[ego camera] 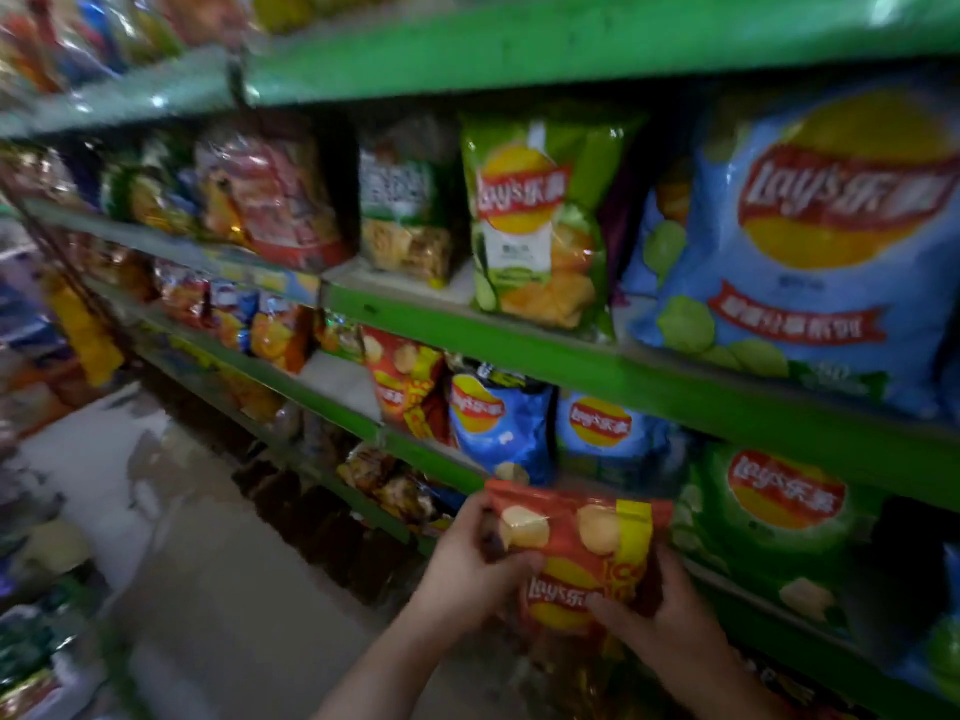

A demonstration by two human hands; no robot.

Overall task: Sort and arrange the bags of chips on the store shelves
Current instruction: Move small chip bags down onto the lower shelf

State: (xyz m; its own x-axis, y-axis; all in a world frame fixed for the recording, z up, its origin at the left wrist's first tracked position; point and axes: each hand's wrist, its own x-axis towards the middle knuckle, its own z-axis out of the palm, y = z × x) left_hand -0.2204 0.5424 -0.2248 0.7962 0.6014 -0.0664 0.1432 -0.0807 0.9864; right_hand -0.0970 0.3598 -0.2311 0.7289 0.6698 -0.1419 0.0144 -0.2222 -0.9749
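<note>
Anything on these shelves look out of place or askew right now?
One thing: a red Lay's bag stands tilted on the shelf beside two blue Lay's bags. It matches the red bag held by both hands, left and right.

A shop: green shelves [675,376] stocked with chip bags [540,220].

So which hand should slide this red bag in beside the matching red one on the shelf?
Probably the left hand: it grips the red bag's left edge, on the side nearer the matching red bag. The right hand holds the lower right corner, farther away.
</note>
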